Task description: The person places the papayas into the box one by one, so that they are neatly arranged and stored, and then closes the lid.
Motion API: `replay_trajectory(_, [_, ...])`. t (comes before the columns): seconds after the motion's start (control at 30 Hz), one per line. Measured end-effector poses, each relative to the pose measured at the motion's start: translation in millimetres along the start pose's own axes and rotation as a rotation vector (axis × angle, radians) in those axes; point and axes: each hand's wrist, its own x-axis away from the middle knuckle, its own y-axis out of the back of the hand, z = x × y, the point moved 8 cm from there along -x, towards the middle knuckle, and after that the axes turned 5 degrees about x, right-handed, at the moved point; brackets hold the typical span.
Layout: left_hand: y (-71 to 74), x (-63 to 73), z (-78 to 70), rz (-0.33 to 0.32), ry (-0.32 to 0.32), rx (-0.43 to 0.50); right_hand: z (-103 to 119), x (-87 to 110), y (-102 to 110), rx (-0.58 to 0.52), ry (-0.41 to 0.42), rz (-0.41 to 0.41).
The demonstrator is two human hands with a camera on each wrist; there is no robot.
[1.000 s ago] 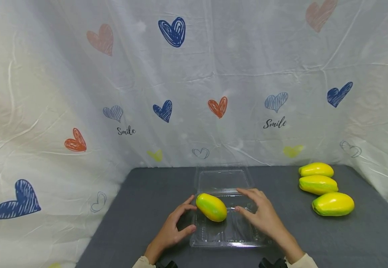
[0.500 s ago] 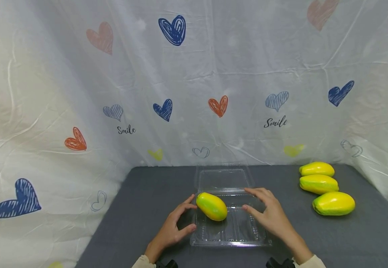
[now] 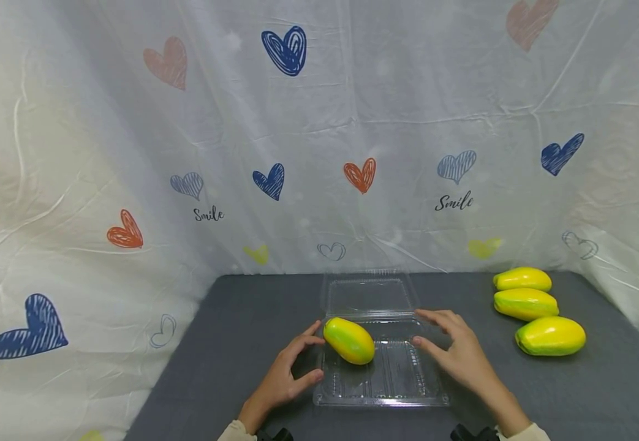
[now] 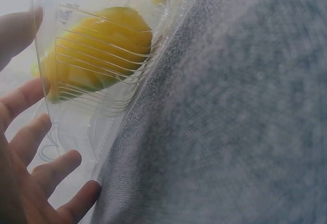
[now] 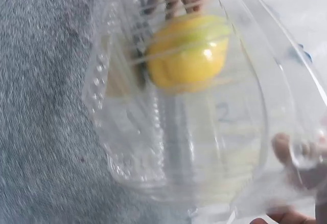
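Note:
A yellow-green papaya lies slanted in the left part of a clear plastic clamshell box, whose lid is folded back behind it. My left hand is at the box's left side, fingers spread, fingertips right at the rim and close to the fruit. In the left wrist view the papaya shows through the ribbed wall. My right hand is over the right rim, thumb and fingers apart, holding nothing. The right wrist view catches its fingers partly through the plastic.
Three more papayas lie in a row at the right of the grey-covered table. A white curtain printed with hearts hangs behind and along the sides.
My right hand has moved to the right, away from the papaya toward the box's right edge. The left hand and the papaya have stayed in place.

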Motion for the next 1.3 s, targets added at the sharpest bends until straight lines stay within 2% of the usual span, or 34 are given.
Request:
replay_trajectory(0.23, [-0.2, -0.1, 0.6, 0.002, 0.002, 0.001, -12, -0.4, 13, 0.022, -0.031, -0.010])
replay_trajectory(0.63, [-0.3, 0.0, -1.3, -0.002, -0.006, -0.002, -37, -2.2, 48, 0.087, -0.103, -0.033])
replay_trajectory(0.83, [0.7, 0.0, -3.1, -0.005, -0.022, -0.003, -50, -4.0, 56, 0.106, -0.150, -0.008])
replay_trajectory(1.3, [0.1, 0.1, -4.1, -0.006, -0.019, -0.020, -70, -0.3, 80, 0.144, -0.174, -0.025])
